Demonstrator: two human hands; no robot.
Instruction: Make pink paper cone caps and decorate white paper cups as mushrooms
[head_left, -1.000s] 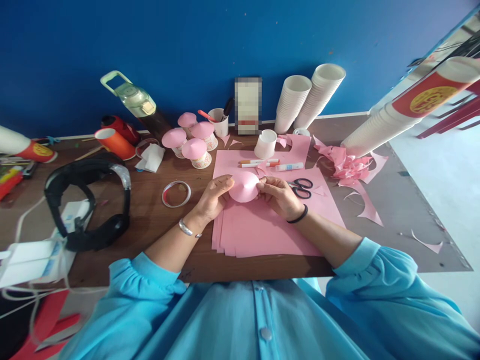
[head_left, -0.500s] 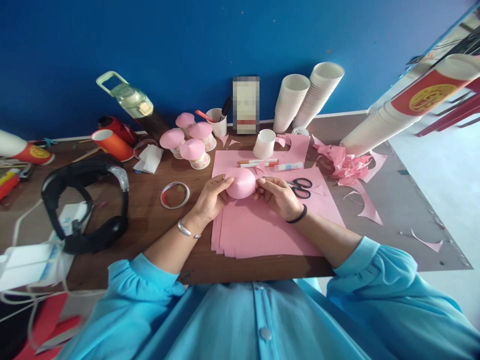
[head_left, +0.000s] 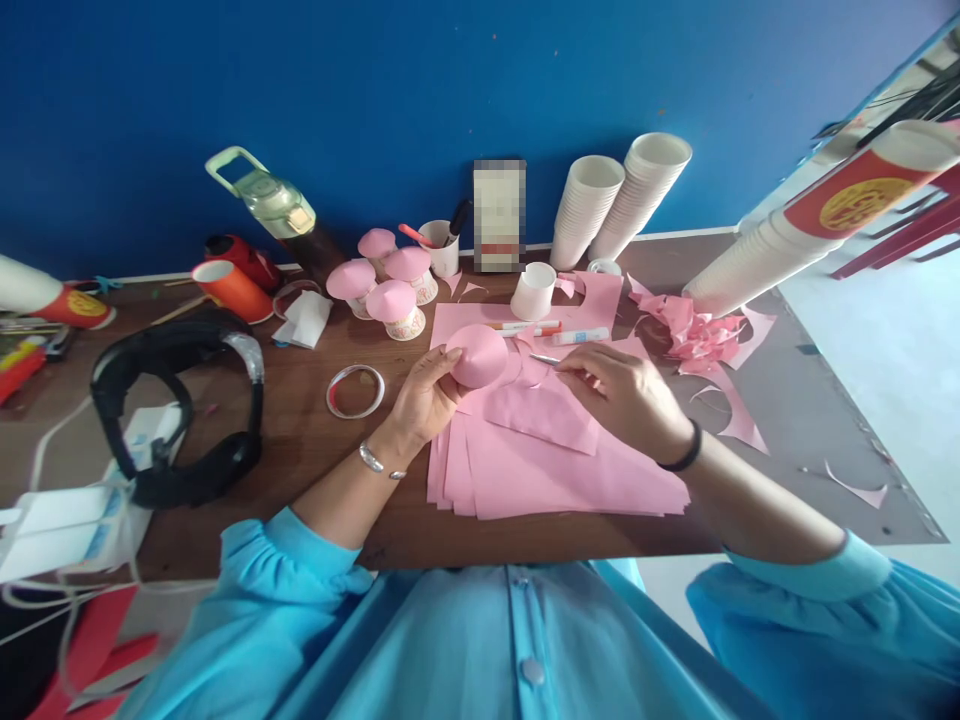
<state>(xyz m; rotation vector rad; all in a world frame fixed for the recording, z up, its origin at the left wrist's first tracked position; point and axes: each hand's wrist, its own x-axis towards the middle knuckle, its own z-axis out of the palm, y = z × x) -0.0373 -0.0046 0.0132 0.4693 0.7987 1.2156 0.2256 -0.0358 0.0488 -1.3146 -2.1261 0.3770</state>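
My left hand [head_left: 427, 395] pinches a pink paper cone [head_left: 481, 357] at its left edge, thumb on top, above the pink sheets. My right hand [head_left: 626, 395] is closed on the scissors [head_left: 543, 359]; only their blades show, pointing left towards the cone, and the palm hides the handles. Beneath lies a stack of pink paper sheets [head_left: 517, 480], with one small piece ruffled up between my hands. Just beyond are a glue stick [head_left: 581, 337], an orange-and-white marker [head_left: 532, 327] and an upside-down white paper cup [head_left: 534, 291].
Several cone-topped decorated cups [head_left: 395, 310] stand back left, before a bottle [head_left: 281, 205]. A roll of tape [head_left: 355, 391] and a black headset [head_left: 176, 410] lie left. Tall stacks of paper cups [head_left: 589, 205] and crumpled pink scraps [head_left: 705, 325] are at right. A blue wall [head_left: 375, 80] rises behind.
My right hand has let go of the cone and moved right onto the scissors, which have shifted left. My left hand keeps the cone. The pink sheets under my right hand have been disturbed.
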